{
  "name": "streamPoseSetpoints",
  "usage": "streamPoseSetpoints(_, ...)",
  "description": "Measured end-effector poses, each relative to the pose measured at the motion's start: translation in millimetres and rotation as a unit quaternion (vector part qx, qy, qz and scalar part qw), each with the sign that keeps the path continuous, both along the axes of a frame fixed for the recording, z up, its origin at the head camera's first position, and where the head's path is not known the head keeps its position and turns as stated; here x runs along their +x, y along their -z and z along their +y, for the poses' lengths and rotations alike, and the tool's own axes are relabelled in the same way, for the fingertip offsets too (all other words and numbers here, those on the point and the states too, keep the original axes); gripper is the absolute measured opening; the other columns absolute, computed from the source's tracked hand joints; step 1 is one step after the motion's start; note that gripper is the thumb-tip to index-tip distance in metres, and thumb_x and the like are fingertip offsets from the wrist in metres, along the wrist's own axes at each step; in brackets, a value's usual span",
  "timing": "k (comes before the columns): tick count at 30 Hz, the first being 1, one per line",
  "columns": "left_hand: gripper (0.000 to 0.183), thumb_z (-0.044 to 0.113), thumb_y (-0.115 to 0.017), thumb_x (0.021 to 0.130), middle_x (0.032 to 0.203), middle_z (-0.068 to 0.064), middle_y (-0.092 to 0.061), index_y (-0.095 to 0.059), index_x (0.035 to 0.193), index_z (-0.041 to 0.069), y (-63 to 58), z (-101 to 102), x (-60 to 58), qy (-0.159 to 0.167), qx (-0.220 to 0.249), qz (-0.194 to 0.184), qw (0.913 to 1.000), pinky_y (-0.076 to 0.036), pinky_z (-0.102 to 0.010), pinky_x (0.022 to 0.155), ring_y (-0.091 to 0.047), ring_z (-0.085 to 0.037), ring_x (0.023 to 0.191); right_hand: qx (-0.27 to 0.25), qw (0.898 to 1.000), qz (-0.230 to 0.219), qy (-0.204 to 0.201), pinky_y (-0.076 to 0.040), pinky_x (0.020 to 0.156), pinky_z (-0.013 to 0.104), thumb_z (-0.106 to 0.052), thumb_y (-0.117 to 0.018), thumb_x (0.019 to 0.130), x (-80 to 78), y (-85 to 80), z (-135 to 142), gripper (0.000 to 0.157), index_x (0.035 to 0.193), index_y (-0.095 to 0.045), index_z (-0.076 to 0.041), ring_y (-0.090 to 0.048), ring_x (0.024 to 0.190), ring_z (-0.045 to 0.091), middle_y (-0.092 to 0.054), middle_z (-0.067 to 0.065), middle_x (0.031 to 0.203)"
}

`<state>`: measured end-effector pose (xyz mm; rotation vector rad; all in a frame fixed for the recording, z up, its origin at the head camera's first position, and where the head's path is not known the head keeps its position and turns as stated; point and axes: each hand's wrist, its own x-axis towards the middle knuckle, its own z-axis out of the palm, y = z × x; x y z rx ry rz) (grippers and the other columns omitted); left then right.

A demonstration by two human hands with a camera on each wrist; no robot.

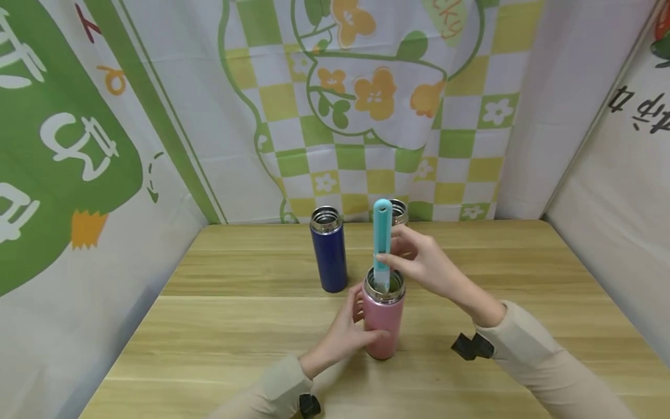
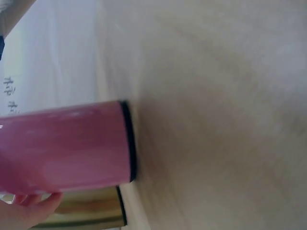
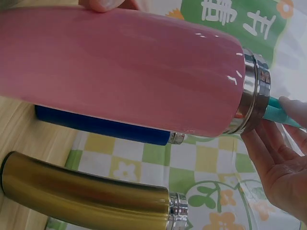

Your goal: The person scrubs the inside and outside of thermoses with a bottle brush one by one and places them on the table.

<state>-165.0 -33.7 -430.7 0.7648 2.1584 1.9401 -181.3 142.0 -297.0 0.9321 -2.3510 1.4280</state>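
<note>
Plain beige long sleeves [image 1: 549,369] end in broad cuffs [image 1: 517,330], a small angular black block [image 1: 309,405] beside each one.

Light wood-grain table [image 1: 235,326]. Behind it, white cloth backdrop [image 1: 366,139]: green-yellow checks, orange flowers. Green-and-white left cloth wall [image 1: 63,151]; white right cloth wall [image 1: 612,192], black lettering.

Pink bottle [image 1: 384,319], uncapped, steel-rimmed, upright on wooden table [image 1: 241,326], turquoise-handled tool [image 1: 383,227] in its mouth, handle up

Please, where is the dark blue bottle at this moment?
In the head view, the dark blue bottle stands upright on the wooden table near the picture's middle, behind and left of the pink bottle.
</note>
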Motion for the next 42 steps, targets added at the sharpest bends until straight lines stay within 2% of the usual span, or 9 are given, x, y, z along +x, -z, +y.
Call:
streamPoseSetpoints(13,0.090,0.002,-0.075,0.065,0.126,-0.016,-0.044,-0.021,0.136,0.013,8.8,6.0,-0.3,-0.028,-0.019,0.053,0.9980,-0.042,-0.032,0.087,-0.048,-0.028,0.109,-0.051,0.997,-0.055,0.020,-0.051,0.064,0.033,-0.006,-0.063,0.080,1.4,2.7,5.9,0.025,0.102,-0.053,-0.006,-0.062,0.077,0.018,-0.064,0.013,0.089)
streamPoseSetpoints(19,0.088,0.001,-0.077,0.062,0.115,-0.015,-0.052,-0.029,0.135,0.011,-6.8,-0.7,2.6,-0.054,-0.054,0.085,0.9934,-0.043,-0.033,0.084,-0.051,-0.025,0.102,-0.131,0.989,-0.063,0.001,-0.052,0.068,0.034,0.000,-0.059,0.082,5.1,7.7,16.3,0.021,0.102,-0.049,-0.001,-0.063,0.080,0.016,-0.065,0.012,0.090)
streamPoseSetpoints(24,0.081,-0.001,-0.077,0.060,0.111,-0.018,-0.055,-0.037,0.130,0.004,-39.2,-10.9,14.7,-0.075,-0.072,0.121,0.9872,-0.044,-0.035,0.082,-0.051,-0.024,0.101,-0.238,0.969,-0.049,-0.046,-0.052,0.066,0.035,0.008,-0.053,0.083,9.2,11.1,22.4,0.023,0.103,-0.052,-0.004,-0.063,0.082,0.016,-0.066,0.005,0.089)
streamPoseSetpoints(27,0.080,-0.001,-0.079,0.059,0.112,-0.017,-0.056,-0.040,0.128,0.004,-45.6,-17.7,16.6,-0.080,-0.072,0.138,0.9846,-0.044,-0.036,0.080,-0.051,-0.024,0.101,-0.276,0.959,-0.052,-0.047,-0.051,0.068,0.034,0.010,-0.051,0.084,12.8,12.4,24.4,0.029,0.103,-0.055,-0.011,-0.063,0.083,0.016,-0.066,0.004,0.089)
streamPoseSetpoints(32,0.076,0.000,-0.080,0.057,0.116,-0.016,-0.054,-0.045,0.125,0.002,-50.5,-29.0,17.3,-0.078,-0.070,0.159,0.9817,-0.045,-0.038,0.079,-0.052,-0.026,0.101,-0.323,0.943,-0.066,-0.037,-0.051,0.070,0.035,0.002,-0.054,0.085,14.9,23.0,28.7,0.019,0.104,-0.053,-0.003,-0.063,0.086,0.020,-0.065,0.006,0.091)
streamPoseSetpoints(34,0.074,0.000,-0.080,0.057,0.116,-0.016,-0.054,-0.047,0.123,0.002,-52.2,-33.0,17.7,-0.077,-0.074,0.175,0.9788,-0.045,-0.038,0.078,-0.052,-0.026,0.100,-0.359,0.929,-0.066,-0.059,-0.050,0.073,0.036,-0.004,-0.057,0.084,1.7,46.6,37.2,0.022,0.105,-0.052,-0.001,-0.062,0.089,0.023,-0.064,0.009,0.093)
streamPoseSetpoints(36,0.073,0.001,-0.081,0.056,0.115,-0.015,-0.055,-0.048,0.122,0.002,-52.3,-36.8,17.2,-0.080,-0.083,0.195,0.9739,-0.046,-0.037,0.077,-0.053,-0.025,0.098,-0.388,0.917,-0.071,-0.063,-0.049,0.073,0.039,-0.007,-0.061,0.083,0.8,53.0,39.4,0.027,0.105,-0.050,0.003,-0.061,0.090,0.026,-0.064,0.011,0.093)
streamPoseSetpoints(40,0.073,0.006,-0.082,0.055,0.113,-0.012,-0.056,-0.050,0.120,0.003,-45.5,-44.6,11.7,-0.087,-0.101,0.236,0.9627,-0.046,-0.035,0.076,-0.053,-0.025,0.098,-0.421,0.900,-0.091,-0.062,-0.047,0.076,0.044,-0.009,-0.063,0.081,1.5,64.1,43.7,0.033,0.107,-0.048,0.005,-0.060,0.092,0.027,-0.062,0.012,0.093)
streamPoseSetpoints(42,0.073,0.008,-0.083,0.055,0.114,-0.010,-0.056,-0.051,0.120,0.005,-41.9,-48.3,8.9,-0.086,-0.108,0.249,0.9586,-0.046,-0.035,0.076,-0.053,-0.025,0.099,-0.428,0.896,-0.100,-0.055,-0.047,0.075,0.045,-0.005,-0.060,0.082,10.6,57.0,41.1,0.032,0.109,-0.047,0.006,-0.060,0.092,0.028,-0.062,0.013,0.094)
